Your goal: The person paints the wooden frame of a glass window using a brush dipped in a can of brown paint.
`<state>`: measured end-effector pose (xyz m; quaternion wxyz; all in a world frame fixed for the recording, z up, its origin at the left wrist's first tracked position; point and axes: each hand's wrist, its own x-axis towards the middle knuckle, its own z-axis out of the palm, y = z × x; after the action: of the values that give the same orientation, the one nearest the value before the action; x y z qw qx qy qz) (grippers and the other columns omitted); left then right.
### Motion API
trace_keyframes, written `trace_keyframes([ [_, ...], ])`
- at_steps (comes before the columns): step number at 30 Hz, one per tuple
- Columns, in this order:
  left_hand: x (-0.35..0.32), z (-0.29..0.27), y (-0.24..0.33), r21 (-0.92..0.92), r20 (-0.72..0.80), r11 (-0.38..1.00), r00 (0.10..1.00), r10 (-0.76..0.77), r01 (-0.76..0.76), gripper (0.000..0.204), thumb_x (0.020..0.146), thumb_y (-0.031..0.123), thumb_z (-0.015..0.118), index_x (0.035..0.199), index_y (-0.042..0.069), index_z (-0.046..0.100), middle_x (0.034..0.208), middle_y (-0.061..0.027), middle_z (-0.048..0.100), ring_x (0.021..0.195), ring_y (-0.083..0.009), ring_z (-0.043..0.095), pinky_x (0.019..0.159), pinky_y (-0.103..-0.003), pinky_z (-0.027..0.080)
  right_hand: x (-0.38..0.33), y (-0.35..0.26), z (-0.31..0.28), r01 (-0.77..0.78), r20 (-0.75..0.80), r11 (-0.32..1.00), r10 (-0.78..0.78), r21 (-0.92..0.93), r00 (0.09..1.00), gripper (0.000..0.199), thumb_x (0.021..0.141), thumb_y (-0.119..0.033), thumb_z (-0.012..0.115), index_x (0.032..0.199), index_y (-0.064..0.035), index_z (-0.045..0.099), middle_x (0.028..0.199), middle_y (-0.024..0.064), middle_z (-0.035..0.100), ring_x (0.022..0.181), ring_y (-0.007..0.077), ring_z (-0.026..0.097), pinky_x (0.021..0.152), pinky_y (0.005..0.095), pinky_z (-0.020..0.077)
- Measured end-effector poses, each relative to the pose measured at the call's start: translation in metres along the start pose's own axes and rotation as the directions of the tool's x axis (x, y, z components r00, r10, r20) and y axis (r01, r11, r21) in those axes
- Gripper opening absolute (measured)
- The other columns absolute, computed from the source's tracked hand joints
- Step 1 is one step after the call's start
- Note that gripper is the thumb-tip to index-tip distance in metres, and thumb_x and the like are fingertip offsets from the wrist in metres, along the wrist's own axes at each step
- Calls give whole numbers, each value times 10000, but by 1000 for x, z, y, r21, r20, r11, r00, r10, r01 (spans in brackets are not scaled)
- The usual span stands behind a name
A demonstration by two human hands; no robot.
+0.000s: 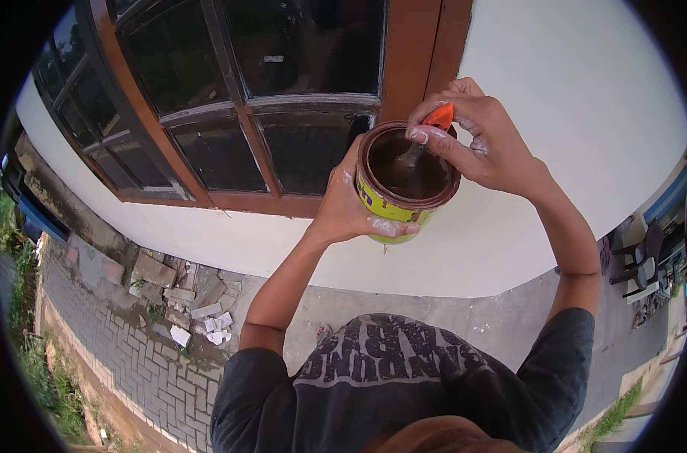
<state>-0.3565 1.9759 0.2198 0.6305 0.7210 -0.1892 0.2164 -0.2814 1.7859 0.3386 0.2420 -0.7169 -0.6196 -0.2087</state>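
My left hand (349,202) is wrapped round the side of a yellow-green paint can (392,213), its thumb along the front. Brown paint coats the can's rim and inside. Between the fingers and thumb of my right hand (475,136) is a paintbrush (439,115) with an orange handle. The brush points down into the can, and its lower end is hard to make out against the dark inside. Whitish smears mark both hands. Just beyond the can is a window frame (410,60) painted brown.
Dark window panes (305,49) fill the upper left, some with whitish edges. A white wall (562,113) runs below and right of them. Broken rubble (200,306) lies beside the paving (139,340) at left. Dark chairs (639,264) stand far right.
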Motion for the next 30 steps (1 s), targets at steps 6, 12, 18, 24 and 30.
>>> trace_keyframes([
  [6,-5,-5,-3,49,8,998,1000,28,-28,1110,387,348,970,1319,74,432,1242,-94,570,1178,-235,548,1065,-379,407,-3,15,-9,-356,-117,790,468,499,876,372,960,-394,579,928,-32,662,741,8,615,625,88,499,646,235,414],
  [12,0,-9,-4,-48,9,998,999,-37,37,1131,392,358,968,1340,70,421,1245,-96,574,1188,-240,544,1064,-383,404,-16,45,-10,-391,-93,567,643,725,760,370,948,-400,586,920,-37,653,665,-11,538,645,72,475,656,236,372],
  [18,7,-15,-5,-130,42,984,992,-116,121,1137,392,357,969,1346,78,417,1246,-100,578,1187,-249,549,1055,-395,414,-25,37,-17,-409,-91,578,647,707,757,382,957,-425,558,947,-58,663,685,-8,542,705,91,490,733,259,395],
  [24,12,-20,-11,-11,30,996,995,-94,94,1117,386,402,965,1319,89,436,1235,-94,586,1164,-254,562,1044,-397,425,-21,24,-42,-363,-86,731,497,579,864,366,960,-402,540,942,-61,673,769,17,576,788,118,524,822,285,426],
  [30,8,-19,-16,-3,14,994,993,-113,113,1081,409,425,953,1306,100,443,1224,-101,594,1155,-265,568,1026,-403,442,-17,15,-56,-350,12,826,385,442,923,278,928,-283,529,896,-44,669,832,42,603,825,139,549,816,306,448],
])
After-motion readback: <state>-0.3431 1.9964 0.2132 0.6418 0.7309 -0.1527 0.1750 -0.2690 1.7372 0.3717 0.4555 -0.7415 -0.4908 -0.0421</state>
